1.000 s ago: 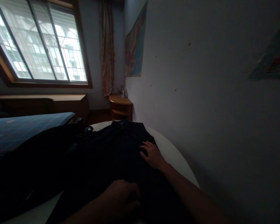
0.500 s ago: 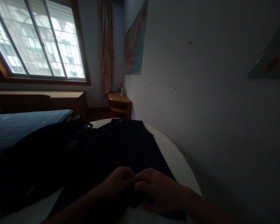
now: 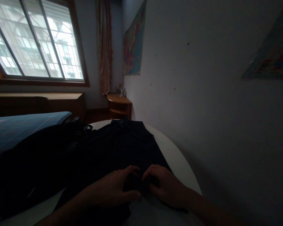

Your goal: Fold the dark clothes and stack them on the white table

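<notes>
Garment (image 3: 124, 147) lay spread on the table (image 3: 179, 157), neck end far, likely so its near edge sat within your reach. Your left hand (image 3: 112, 188) and right hand (image 3: 168, 185) faced each other there, probably to meet at one spot; too dark to tell whether either grip had closed on it.

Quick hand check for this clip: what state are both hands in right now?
Left hand: open, thumb and fingers apart at the dark garment.
Right hand: curled at the garment; too dark to tell whether it grips.
</notes>
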### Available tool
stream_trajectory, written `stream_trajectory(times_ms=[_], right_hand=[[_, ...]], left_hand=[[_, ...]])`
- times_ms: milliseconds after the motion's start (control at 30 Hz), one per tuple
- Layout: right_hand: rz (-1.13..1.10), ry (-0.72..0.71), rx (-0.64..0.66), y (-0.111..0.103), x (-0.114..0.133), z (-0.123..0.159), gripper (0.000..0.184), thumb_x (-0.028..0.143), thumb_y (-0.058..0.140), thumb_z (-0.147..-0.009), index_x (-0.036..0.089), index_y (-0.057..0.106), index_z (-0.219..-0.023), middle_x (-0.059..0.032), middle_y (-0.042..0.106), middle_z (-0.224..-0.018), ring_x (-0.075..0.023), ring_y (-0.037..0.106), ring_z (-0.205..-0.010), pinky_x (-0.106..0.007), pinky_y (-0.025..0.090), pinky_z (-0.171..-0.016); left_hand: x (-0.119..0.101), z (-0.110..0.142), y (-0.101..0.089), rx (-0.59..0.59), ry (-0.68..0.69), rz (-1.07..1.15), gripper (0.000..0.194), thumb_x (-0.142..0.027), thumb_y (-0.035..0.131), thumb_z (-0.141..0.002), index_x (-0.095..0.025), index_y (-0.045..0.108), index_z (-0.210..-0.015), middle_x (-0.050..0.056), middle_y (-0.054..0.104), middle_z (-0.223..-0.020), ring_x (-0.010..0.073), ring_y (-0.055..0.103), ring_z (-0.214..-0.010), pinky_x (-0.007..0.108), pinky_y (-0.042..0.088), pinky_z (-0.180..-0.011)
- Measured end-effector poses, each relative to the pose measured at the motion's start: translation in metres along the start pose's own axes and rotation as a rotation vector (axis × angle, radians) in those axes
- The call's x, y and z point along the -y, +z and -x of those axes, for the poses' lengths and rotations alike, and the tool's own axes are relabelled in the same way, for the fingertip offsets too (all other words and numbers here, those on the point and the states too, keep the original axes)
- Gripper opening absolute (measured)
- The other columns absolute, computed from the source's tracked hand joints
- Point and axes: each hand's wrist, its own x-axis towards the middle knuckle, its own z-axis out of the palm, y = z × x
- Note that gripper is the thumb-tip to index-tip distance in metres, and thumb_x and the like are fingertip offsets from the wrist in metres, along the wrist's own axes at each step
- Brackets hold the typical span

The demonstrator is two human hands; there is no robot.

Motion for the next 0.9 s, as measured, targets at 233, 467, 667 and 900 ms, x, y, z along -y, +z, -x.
stream_trajectory(times_ms=[233,467,667,900], right_hand=[[-0.048,-0.08,0.508,-0.014,-0.004,0.017,0.025,0.018,0.071,-0.067,0.02,0.073,-0.092,0.0014,0.069,-0.082,-0.0123,0.062,-0.07,-0.021,0.045,-0.063],[0.101,-0.185,0.731,0.014,-0.011,0.027,0.014,0.011,0.065,-0.071,0.02,0.07,-0.08,0.0056,0.066,-0.07,-0.0096,0.057,-0.06,-0.019,0.039,-0.054],[0.226,-0.341,0.334,0.012,-0.019,0.019,0.054,0.042,0.07,-0.079,0.022,0.06,-0.129,-0.0106,0.061,-0.129,-0.027,0.051,-0.124,-0.046,0.037,-0.107],[0.204,-0.283,0.441,0.02,-0.032,0.029,0.053,0.031,0.051,-0.097,0.037,0.038,-0.148,-0.0052,0.039,-0.155,-0.0262,0.028,-0.145,-0.054,0.021,-0.118]], left_hand=[[-0.007,0.013,0.032,0.144,0.0,-0.33,0.034,-0.032,0.058,-0.087,-0.027,0.065,-0.119,0.008,0.073,-0.109,0.0263,0.07,-0.091,0.036,0.053,-0.079],[0.001,0.0,0.018,0.189,0.207,-0.297,0.031,-0.027,0.061,-0.085,-0.031,0.069,-0.115,0.001,0.071,-0.115,0.0212,0.068,-0.101,0.032,0.052,-0.089],[0.04,-0.021,0.015,-0.021,0.193,-0.526,0.072,-0.043,0.063,-0.085,-0.028,0.037,-0.151,0.008,0.019,-0.163,0.0361,0.013,-0.149,0.059,0.016,-0.118],[0.051,-0.014,0.043,-0.031,0.21,-0.542,0.074,-0.063,0.044,-0.093,-0.032,0.022,-0.155,0.008,0.012,-0.163,0.0396,0.007,-0.148,0.068,0.006,-0.115]])
